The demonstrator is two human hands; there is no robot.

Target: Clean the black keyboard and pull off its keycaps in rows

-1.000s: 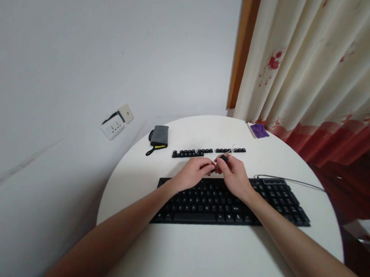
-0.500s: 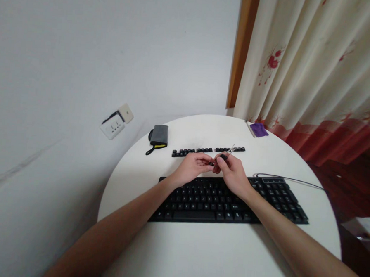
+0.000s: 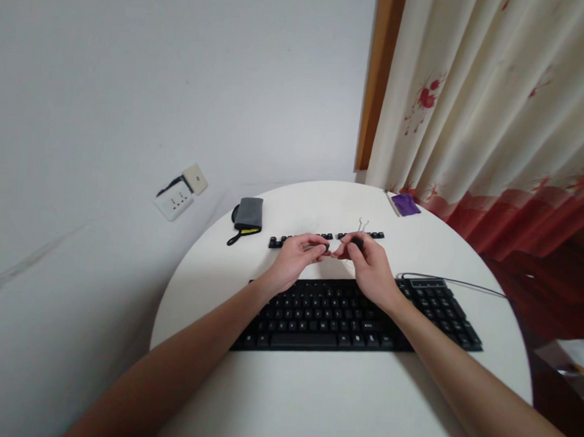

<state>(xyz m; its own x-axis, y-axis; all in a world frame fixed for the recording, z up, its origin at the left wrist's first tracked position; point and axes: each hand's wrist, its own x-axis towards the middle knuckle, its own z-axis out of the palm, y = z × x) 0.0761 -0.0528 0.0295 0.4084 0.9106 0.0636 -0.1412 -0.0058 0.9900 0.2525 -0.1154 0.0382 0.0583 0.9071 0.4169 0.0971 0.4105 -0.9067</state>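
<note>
A small black keycap (image 3: 326, 247) is pinched between the thumb and fingers of my left hand (image 3: 294, 256). To its right, my right hand (image 3: 372, 262) is closed round the black handle of a keycap puller (image 3: 358, 241), whose two wire prongs point away from me. The fingertips of both hands are close together above the far edge of a black keyboard (image 3: 305, 340). Beyond them lies a row of loose black keycaps (image 3: 276, 242), partly hidden by my hands.
The white round table (image 3: 312, 402) stands against the wall. A grey pouch (image 3: 250, 213) with a black loop lies at the back left, a purple cloth (image 3: 405, 205) at the back right. The keyboard's cable (image 3: 458, 280) runs off the right edge. A wall socket (image 3: 174, 199) is at left.
My right hand has turned the puller, so its prongs swing from pointing right to pointing away from me. My left hand has moved slightly left and away from me with the keycap.
</note>
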